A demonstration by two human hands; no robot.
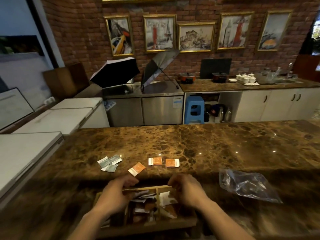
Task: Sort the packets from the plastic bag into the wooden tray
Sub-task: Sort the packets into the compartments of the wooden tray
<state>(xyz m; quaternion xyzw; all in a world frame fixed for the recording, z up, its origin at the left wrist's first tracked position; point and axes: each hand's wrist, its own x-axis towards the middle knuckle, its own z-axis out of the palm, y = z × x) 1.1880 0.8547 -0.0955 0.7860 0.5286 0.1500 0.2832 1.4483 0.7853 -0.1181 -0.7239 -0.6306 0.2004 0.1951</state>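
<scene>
A wooden tray [149, 226] with compartments sits at the near edge of the marble counter, holding several orange and white packets. My left hand [116, 191] and my right hand [185, 189] both curl over the tray's far rim [152, 187], fingers bent around it. On the counter beyond lie three orange packets: one tilted [136, 169], one flat [155, 161], one further right [172, 163]. A small pile of grey-green packets [110, 162] lies to the left. The clear plastic bag [247, 184] lies crumpled and flat to the right of my right hand.
The brown marble counter [207, 144] stretches far back and right. White chest freezers [34, 149] stand at the left. Behind are steel cabinets with two open umbrellas [116, 71], a blue stool [194, 110] and a back counter with pots and cups.
</scene>
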